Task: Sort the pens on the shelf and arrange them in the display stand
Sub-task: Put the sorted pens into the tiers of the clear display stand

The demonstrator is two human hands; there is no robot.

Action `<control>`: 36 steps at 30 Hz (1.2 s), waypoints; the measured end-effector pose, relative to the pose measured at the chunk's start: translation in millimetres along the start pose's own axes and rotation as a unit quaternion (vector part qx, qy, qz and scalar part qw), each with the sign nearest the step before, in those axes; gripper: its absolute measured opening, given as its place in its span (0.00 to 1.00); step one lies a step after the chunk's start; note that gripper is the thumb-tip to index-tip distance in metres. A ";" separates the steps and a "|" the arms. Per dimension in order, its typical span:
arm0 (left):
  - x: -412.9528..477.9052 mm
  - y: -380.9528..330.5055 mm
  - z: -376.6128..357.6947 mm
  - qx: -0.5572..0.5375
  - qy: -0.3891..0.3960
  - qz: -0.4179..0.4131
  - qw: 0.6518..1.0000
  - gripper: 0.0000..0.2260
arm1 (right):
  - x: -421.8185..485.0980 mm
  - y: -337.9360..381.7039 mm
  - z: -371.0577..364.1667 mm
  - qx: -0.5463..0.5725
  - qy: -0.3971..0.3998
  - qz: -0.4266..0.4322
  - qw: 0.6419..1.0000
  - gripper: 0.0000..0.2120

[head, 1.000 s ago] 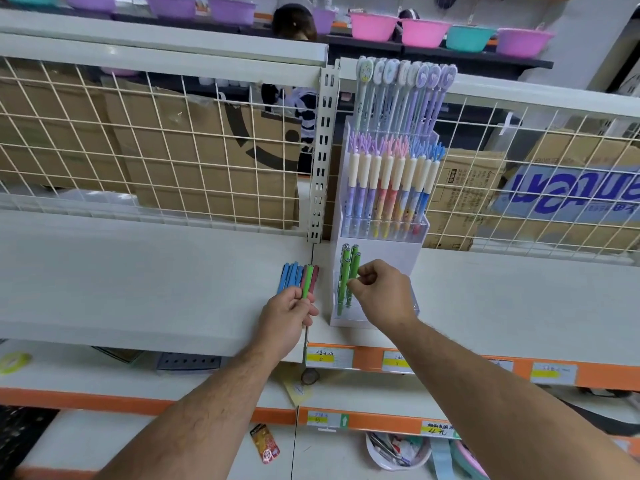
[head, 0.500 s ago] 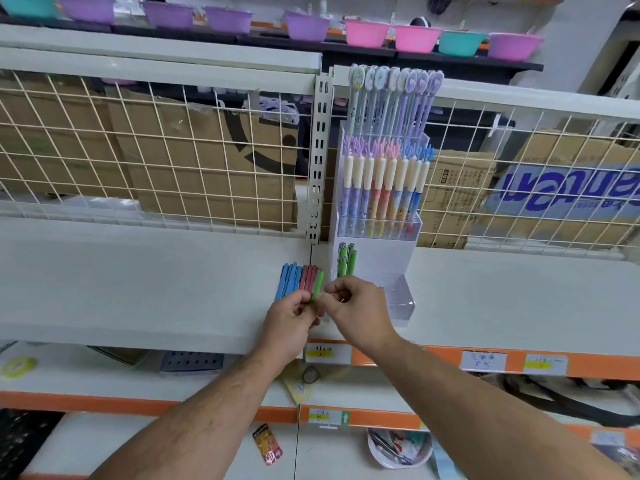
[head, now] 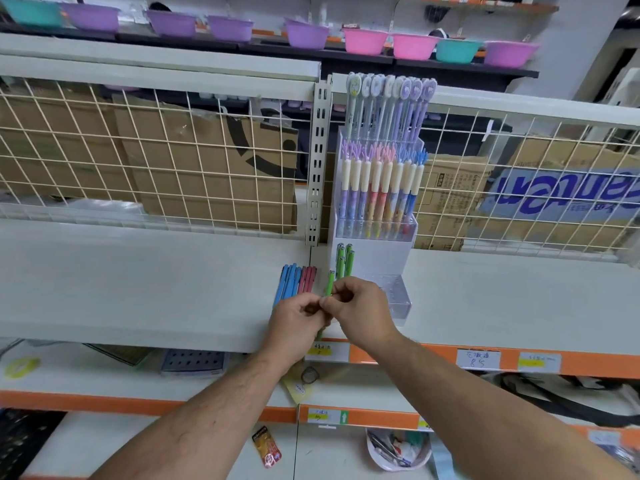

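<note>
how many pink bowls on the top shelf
2, side by side on the top shelf: one pink bowl beside a purple bowl, the other pink bowl beside a teal bowl. None seems hidden.

Green pen (head: pixel 330 284) near-upright, left of stand (head: pixel 374 259); blue pens (head: pixel 288 285), red pens (head: pixel 308 280) bunched alongside.

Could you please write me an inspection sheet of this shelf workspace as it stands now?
Surface: white shelf, orange price strip along its front edge.
Job's things: display stand upright, upper rows full; a few green pens in its lower tier.
Clutter: tape roll, packet and tub of bits on the lower shelves.
Hands: left hand grips blue and red pens; right hand pinches a single green pen.
Cables: dark cord or strap lower right; cannot tell which.
Surroundings: wire grid, cardboard boxes behind, plastic bowls above.
</note>
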State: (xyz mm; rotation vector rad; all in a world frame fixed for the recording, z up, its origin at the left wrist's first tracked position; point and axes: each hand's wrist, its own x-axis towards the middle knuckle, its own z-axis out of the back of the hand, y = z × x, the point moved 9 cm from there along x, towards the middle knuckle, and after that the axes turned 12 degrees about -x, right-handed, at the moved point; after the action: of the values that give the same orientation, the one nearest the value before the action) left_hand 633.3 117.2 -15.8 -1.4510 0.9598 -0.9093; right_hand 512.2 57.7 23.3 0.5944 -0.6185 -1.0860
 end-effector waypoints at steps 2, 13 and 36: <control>0.1 -3.2 -3.8 -0.009 0.005 -0.002 1.000 0.07 | -0.5 -3.6 2.7 0.029 -0.003 -0.016 0.999 0.09; 11.9 -6.9 -6.9 0.092 0.024 -0.037 0.995 0.08 | 10.7 -8.0 36.2 0.056 -0.051 -0.036 0.996 0.07; 36.2 38.3 32.1 0.278 0.035 0.009 0.960 0.05 | 27.0 -22.7 28.4 -0.034 -0.052 -0.032 0.998 0.01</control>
State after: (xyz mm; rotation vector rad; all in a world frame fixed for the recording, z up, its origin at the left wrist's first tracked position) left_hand 673.7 93.5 -56.0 -0.9329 0.6891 -1.1148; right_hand 487.0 20.8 31.3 0.5045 -0.6539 -1.1988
